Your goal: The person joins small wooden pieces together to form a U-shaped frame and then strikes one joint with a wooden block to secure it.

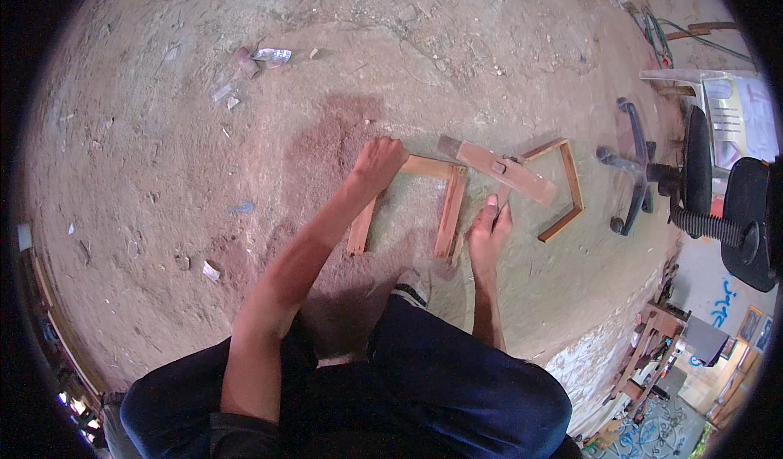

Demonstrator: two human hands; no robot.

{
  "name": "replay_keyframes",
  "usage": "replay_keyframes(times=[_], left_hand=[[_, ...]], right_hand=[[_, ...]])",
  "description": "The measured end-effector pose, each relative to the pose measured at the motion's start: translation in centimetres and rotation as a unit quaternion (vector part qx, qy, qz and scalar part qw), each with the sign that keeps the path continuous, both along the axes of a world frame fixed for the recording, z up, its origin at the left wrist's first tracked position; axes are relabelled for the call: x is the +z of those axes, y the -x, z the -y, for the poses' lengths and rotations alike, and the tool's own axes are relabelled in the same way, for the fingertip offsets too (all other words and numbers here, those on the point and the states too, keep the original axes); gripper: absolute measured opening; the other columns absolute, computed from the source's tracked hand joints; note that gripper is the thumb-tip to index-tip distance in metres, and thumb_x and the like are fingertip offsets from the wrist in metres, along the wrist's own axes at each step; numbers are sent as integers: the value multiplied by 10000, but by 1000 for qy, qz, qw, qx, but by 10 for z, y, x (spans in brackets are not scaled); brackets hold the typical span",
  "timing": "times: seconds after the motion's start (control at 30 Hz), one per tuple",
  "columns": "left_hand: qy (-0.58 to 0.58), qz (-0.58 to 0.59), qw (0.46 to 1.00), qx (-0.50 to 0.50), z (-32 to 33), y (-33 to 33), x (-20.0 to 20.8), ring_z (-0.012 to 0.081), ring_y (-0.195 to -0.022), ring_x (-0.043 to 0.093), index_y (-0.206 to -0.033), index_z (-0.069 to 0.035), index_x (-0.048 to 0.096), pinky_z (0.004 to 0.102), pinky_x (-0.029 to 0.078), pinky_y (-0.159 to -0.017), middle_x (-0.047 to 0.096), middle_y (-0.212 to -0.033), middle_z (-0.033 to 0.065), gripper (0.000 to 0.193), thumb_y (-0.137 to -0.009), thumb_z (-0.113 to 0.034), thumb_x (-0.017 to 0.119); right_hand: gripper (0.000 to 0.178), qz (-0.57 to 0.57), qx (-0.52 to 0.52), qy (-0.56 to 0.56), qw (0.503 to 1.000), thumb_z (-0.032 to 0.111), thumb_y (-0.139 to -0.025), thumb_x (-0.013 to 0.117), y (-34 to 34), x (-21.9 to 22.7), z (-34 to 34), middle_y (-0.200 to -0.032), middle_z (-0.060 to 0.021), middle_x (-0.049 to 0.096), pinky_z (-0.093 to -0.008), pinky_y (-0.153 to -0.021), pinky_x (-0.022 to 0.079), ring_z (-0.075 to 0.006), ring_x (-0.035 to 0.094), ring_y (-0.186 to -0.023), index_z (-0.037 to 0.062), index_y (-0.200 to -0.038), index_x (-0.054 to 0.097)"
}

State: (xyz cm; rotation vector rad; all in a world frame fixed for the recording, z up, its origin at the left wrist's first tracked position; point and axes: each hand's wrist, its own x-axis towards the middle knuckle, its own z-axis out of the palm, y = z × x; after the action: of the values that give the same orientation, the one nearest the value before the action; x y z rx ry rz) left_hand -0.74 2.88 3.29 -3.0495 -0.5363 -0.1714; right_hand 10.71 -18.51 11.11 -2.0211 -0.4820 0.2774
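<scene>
- While a three-sided wooden frame [451, 210] is held with its two legs pointed toward the dark trousers [481, 369], its upper left corner is covered by the left hand [382, 164], which is closed over the wood.
- The handle of a wooden mallet [526, 182] is gripped by the right hand [488, 229]; the head is held just beside the frame's upper right corner, but whether they are touching cannot be told.
- A second frame [573, 178] is seen on the dirt floor [163, 157] to the right, partly hidden by the mallet.
- A shoe [409, 293] is seen near the first frame's legs.
- Farther right, a black wheeled chair [696, 165] is seen.
- A silvery scrap [276, 56] is seen well apart from the hands.
</scene>
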Motion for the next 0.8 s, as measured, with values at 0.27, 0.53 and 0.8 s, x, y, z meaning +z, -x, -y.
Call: replay_keyframes(times=[0.27,0.53,0.8], left_hand=[[-6,-25,998,-58,-15,-6,-12,168,-1029,592,-951,-202,674,347,483,-851,601,-994,-7,129,-841,-149,634],[-18,24,999,-45,-16,-2,-2,230,-1026,626,-908,-140,700,383,507,-878,633,-994,57,288,-676,-243,836],[340,268,868,243,-24,49,36,396,-1080,623,-1360,-54,562,469,529,-890,601,-1220,202,578,-850,-263,738]], right_hand=[[267,-6,22,-17,1000,264,-1077,472,4,3,-6,-616,64,392,-237,-396,305,-29,368,-476,97,-870,454],[261,38,38,-1,999,246,-1068,477,9,8,-10,-610,43,424,-267,-418,322,-59,385,-474,57,-889,502],[320,21,123,73,990,254,-1036,514,40,35,-30,-762,-213,639,-438,-609,481,-326,645,-647,-60,-1061,569]])
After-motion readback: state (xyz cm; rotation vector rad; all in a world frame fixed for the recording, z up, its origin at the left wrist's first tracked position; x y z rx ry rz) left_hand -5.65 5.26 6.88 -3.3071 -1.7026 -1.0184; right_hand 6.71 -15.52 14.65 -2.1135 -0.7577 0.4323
